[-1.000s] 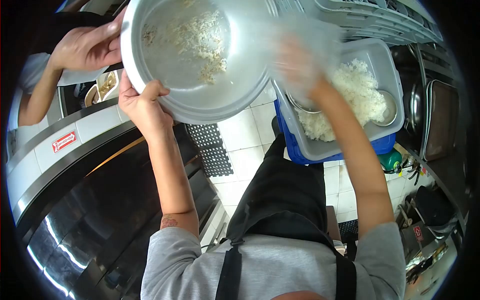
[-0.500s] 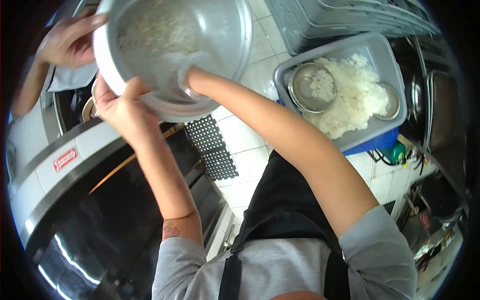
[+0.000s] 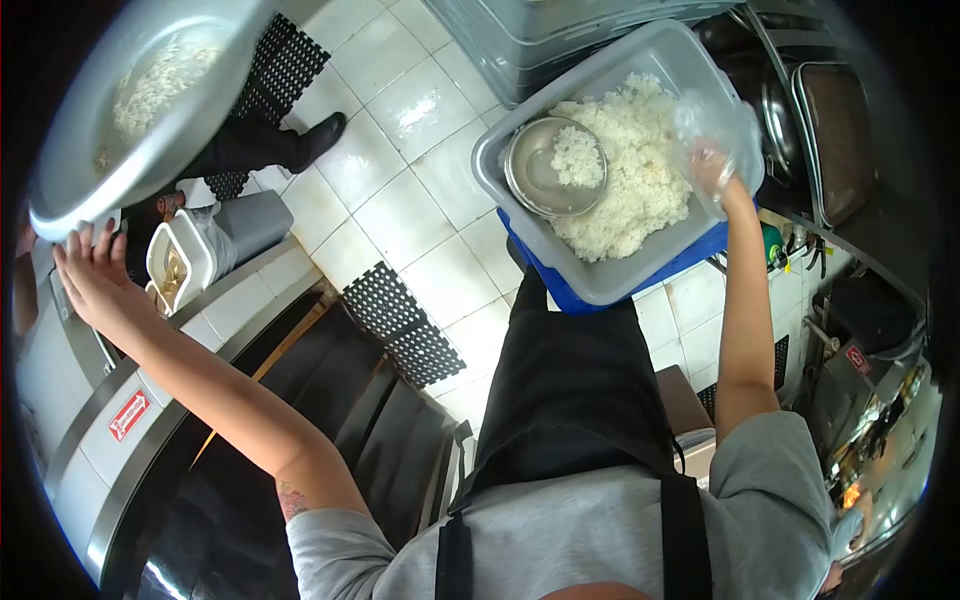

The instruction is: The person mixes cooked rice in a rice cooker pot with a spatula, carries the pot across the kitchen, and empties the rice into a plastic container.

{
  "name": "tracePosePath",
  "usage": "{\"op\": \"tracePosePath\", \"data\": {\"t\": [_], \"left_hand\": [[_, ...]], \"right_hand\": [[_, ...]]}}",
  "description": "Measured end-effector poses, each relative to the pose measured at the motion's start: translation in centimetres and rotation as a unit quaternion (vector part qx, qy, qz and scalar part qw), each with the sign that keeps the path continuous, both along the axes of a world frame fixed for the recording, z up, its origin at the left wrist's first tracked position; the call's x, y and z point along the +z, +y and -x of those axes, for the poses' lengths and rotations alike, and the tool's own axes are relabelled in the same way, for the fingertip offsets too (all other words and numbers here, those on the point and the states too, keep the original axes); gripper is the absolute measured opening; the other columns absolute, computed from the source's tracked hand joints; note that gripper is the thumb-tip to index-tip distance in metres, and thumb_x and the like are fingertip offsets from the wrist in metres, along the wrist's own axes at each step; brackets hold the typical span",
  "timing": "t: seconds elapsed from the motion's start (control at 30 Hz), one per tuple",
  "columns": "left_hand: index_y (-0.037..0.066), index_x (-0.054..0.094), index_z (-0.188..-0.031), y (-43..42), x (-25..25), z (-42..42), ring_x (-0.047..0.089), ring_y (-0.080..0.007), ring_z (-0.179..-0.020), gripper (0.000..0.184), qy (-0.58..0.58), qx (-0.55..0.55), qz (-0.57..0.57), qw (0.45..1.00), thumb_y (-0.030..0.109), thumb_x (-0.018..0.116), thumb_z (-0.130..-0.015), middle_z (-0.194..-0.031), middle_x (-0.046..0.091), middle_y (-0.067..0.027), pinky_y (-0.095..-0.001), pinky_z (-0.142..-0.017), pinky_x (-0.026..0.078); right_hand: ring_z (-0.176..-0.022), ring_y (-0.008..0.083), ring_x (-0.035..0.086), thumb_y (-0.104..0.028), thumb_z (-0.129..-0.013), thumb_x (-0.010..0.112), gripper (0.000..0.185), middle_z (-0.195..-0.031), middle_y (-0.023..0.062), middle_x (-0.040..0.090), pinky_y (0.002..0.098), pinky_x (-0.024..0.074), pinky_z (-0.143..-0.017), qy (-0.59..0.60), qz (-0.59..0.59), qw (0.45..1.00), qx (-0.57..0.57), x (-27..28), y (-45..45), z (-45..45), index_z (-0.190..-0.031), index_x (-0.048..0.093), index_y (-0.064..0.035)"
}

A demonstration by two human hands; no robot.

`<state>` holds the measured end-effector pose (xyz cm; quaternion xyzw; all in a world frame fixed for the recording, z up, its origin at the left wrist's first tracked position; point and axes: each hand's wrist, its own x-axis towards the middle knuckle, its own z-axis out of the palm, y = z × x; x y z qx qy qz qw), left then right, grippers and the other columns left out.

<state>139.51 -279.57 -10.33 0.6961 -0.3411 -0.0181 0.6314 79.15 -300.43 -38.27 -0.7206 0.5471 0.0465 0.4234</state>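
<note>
My left hand (image 3: pixel 100 275) is at the left with its fingers spread, open, just below the rim of a large metal bowl (image 3: pixel 215 105). I cannot tell whether the fingertips touch it. Pale grains (image 3: pixel 165 88) lie inside this tilted bowl. My right hand (image 3: pixel 712 170), in clear loose plastic, reaches over the right side of a grey tub (image 3: pixel 612 285). Blur and plastic hide its fingers and whatever they may hold. White cooked rice (image 3: pixel 650 190) fills much of the tub. On the rice, at the left, sits a round metal bowl (image 3: pixel 535 185) with some rice in it.
Blue plastic (image 3: pixel 560 291) shows under the tub. Stacked grey tubs (image 3: pixel 560 50) stand behind it. Another person's black shoe (image 3: pixel 322 140) is on the white tile floor (image 3: pixel 390 210). A white container (image 3: pixel 170 265) stands by the counter at left. Black perforated mats (image 3: pixel 400 325) lie on the floor.
My right hand has come out of the large bowl and moved right to the rice tub. The large bowl has moved left and away. My left hand has let go of its rim.
</note>
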Motion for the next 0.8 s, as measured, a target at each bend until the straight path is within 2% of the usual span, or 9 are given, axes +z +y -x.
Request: {"op": "tracePosePath", "data": {"t": [0.07, 0.1, 0.33, 0.4, 0.47, 0.53, 0.67, 0.73, 0.8], "left_hand": [[-0.005, 0.031, -0.131, 0.9, -1.3, 2.5, 0.061, -0.0216, -0.082, 0.056, 0.008, 0.025, -0.04, 0.999, 0.02, 0.055, -0.087, -0.097, 0.06, -0.0134, -0.0301, -0.068, 0.05], [-0.003, 0.031, -0.133, 1.7, -2.6, 3.6, 0.062, -0.0215, -0.083, 0.057, 0.016, 0.023, -0.08, 0.996, 0.021, 0.055, -0.087, -0.098, 0.06, -0.0132, -0.0301, -0.068, 0.05], [0.005, 0.041, -0.131, 9.1, -15.7, 15.7, 0.06, -0.0126, -0.076, 0.048, 0.207, 0.028, -0.231, 0.95, 0.019, 0.054, -0.087, -0.088, 0.058, -0.0028, -0.0254, -0.065, 0.048], [0.007, 0.042, -0.131, 11.0, -18.3, 21.2, 0.057, -0.0109, -0.075, 0.046, 0.263, -0.023, -0.258, 0.929, 0.007, 0.051, -0.086, -0.091, 0.055, -0.0025, -0.0234, -0.064, 0.048], [0.008, 0.043, -0.13, 13.2, -20.0, 27.2, 0.057, -0.0115, -0.075, 0.049, 0.25, -0.075, -0.278, 0.925, 0.001, 0.051, -0.083, -0.095, 0.054, -0.0038, -0.0255, -0.065, 0.049], [0.01, 0.044, -0.13, 15.6, -20.2, 33.6, 0.057, -0.013, -0.076, 0.051, 0.142, -0.086, -0.384, 0.908, -0.003, 0.051, -0.08, -0.096, 0.054, -0.0062, -0.0271, -0.069, 0.049], [0.013, 0.048, -0.126, 25.5, -21.5, 43.9, 0.058, -0.0248, -0.08, 0.051, 0.159, -0.163, -0.462, 0.857, 0.006, 0.057, -0.077, -0.096, 0.057, -0.013, -0.0341, -0.075, 0.047], [0.013, 0.05, -0.124, 34.1, -23.4, 49.5, 0.058, -0.0287, -0.085, 0.049, 0.171, -0.072, -0.493, 0.85, 0.01, 0.058, -0.076, -0.096, 0.058, -0.0148, -0.0365, -0.079, 0.047], [0.013, 0.051, -0.123, 43.7, -24.2, 55.3, 0.058, -0.0307, -0.089, 0.049, 0.219, -0.013, -0.589, 0.778, 0.014, 0.059, -0.075, -0.096, 0.06, -0.0158, -0.0379, -0.08, 0.047]], "right_hand": [[-0.112, 0.0267, 0.051, -0.026, -0.089, 0.047, 0.036, -0.125, 0.0155, 0.05, 0.0379, 0.0436, -0.091, 0.22, 0.019, 0.975, 0.02, -6.3, -1.3, 4.2, -0.117, 0.054, -0.0052], [-0.112, 0.0271, 0.051, -0.026, -0.088, 0.047, 0.037, -0.125, 0.0156, 0.05, 0.0376, 0.0434, -0.091, 0.239, 0.042, 0.969, 0.044, -7.9, -1.1, 3.8, -0.118, 0.053, -0.0055], [-0.111, 0.0297, 0.05, -0.027, -0.086, 0.051, 0.044, -0.125, 0.0161, 0.05, 0.0359, 0.042, -0.092, 0.184, 0.245, 0.925, 0.224, -14.0, 0.3, -1.3, -0.125, 0.046, -0.008], [-0.111, 0.0305, 0.05, -0.028, -0.085, 0.052, 0.047, -0.125, 0.0162, 0.049, 0.0354, 0.0416, -0.092, 0.175, 0.309, 0.898, 0.259, -15.2, 1.0, -1.3, -0.127, 0.044, -0.0088], [-0.111, 0.0312, 0.05, -0.028, -0.084, 0.054, 0.05, -0.125, 0.0164, 0.049, 0.0349, 0.0412, -0.093, 0.165, 0.379, 0.862, 0.292, -17.0, 0.9, -1.0, -0.129, 0.042, -0.0095], [-0.111, 0.032, 0.05, -0.029, -0.083, 0.055, 0.053, -0.125, 0.0165, 0.049, 0.0344, 0.0408, -0.093, 0.151, 0.433, 0.831, 0.316, -18.6, 0.3, -0.9, -0.131, 0.04, -0.0102], [-0.107, 0.0326, 0.052, -0.031, -0.08, 0.059, 0.056, -0.122, 0.017, 0.052, 0.0369, 0.042, -0.091, 0.096, 0.305, 0.899, 0.298, -13.9, -1.1, -1.7, -0.129, 0.043, -0.0102], [-0.105, 0.0329, 0.054, -0.033, -0.078, 0.061, 0.058, -0.12, 0.0173, 0.053, 0.0382, 0.0426, -0.09, 0.058, 0.258, 0.926, 0.269, -10.9, -1.8, -1.0, -0.128, 0.044, -0.0102], [-0.103, 0.0332, 0.055, -0.034, -0.076, 0.063, 0.059, -0.119, 0.0175, 0.054, 0.0394, 0.0432, -0.088, 0.038, 0.265, 0.934, 0.237, -7.4, -2.5, 1.1, -0.127, 0.045, -0.0102]]}}
